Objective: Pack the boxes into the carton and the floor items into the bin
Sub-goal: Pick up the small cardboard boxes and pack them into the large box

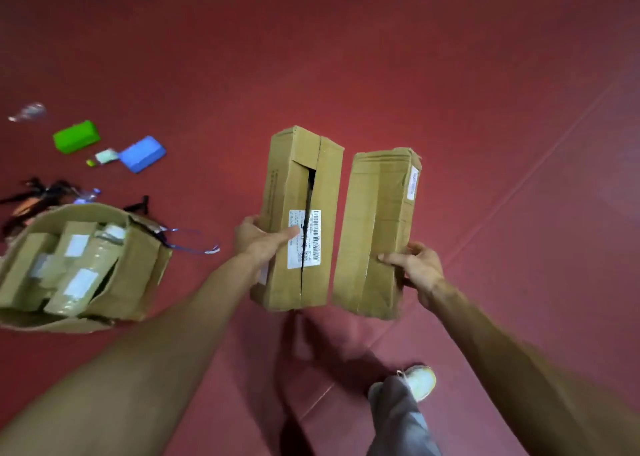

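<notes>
1. Left hand (pixel 259 241): I see it clamped on the near left edge of the split-seam box (pixel 280 192). One digit lies across the top face onto the white barcode label (pixel 313 244); the others curl round the left side.
2. Right hand (pixel 414 270): clamped on the near right edge of the plain box (pixel 375 227), with the thumb on the top face and the fingers wrapped round the side.
3. Split-seam box: at the centre of my view, held above the red floor (pixel 381 57), its long axis running from 12 to 6 o'clock. The top seam gapes dark and cuts through the label.
4. Plain box: at 3 o'clock of the split-seam box, just beside it and parallel, with a narrow gap between the two. A small white sticker sits on its far right edge.
5. Carton (pixel 138 265): at 8 o'clock, on the floor and open at the top. The packed boxes (pixel 69 258) inside it are brown, taped and white-labelled, and they lean against one another.
6. Loose floor items, at 10 o'clock:
   - a green block (pixel 76 137);
   - a blue block (pixel 142 153);
   - a pale packet (pixel 105 156) between the two blocks;
   - a clear bottle (pixel 27 112) beyond the green block;
   - black straps (pixel 38 196) at the carton's 12 o'clock;
   - a blue ribbon (pixel 194 244) at the carton's 3 o'clock.
7. Shoe (pixel 420 381) and grey trouser leg (pixel 398 417): at 5 o'clock, on the floor below the right forearm.
</notes>
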Available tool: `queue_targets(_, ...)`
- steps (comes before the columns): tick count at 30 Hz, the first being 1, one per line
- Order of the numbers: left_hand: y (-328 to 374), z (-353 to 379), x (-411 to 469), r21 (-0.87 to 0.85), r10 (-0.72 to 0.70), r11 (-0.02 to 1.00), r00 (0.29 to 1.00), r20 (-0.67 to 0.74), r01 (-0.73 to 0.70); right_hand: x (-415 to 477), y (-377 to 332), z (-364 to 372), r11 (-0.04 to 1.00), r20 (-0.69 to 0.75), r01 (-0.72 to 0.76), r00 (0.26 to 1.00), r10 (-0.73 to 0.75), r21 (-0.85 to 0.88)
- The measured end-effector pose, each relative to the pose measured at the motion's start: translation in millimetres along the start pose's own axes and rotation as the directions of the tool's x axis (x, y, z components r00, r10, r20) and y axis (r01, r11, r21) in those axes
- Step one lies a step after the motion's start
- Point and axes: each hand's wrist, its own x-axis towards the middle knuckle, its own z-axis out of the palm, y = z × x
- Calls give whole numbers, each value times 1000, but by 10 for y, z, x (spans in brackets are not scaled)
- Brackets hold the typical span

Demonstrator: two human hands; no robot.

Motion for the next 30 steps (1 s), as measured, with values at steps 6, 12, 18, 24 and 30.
queue_targets(6,-277,-2206,-680,-169,2,985,993,-118,-22,-1033,-35,1613,973,127,151,983,-129,-177)
queue_targets(12,-694,-3947,-984,-370,-204,924,941,-270,94,-1569,-122,3133,924,302,245,941,-153,-295)
queue_targets(18,-1082,-4980,-509,-413,-221,909,894,-388,46,-1572,-24,4510,878,429,275,899,-89,-393)
queue_targets(24,-1247,-6086,672,-363,-304,921,848,-435,143,-1037,149,5921,900,390,196,920,-31,-389)
queue_targets(30,-1162,-7135,1709,-193,-318,947,820,-476,255,-669,-43,7088,915,336,102,941,38,-389)
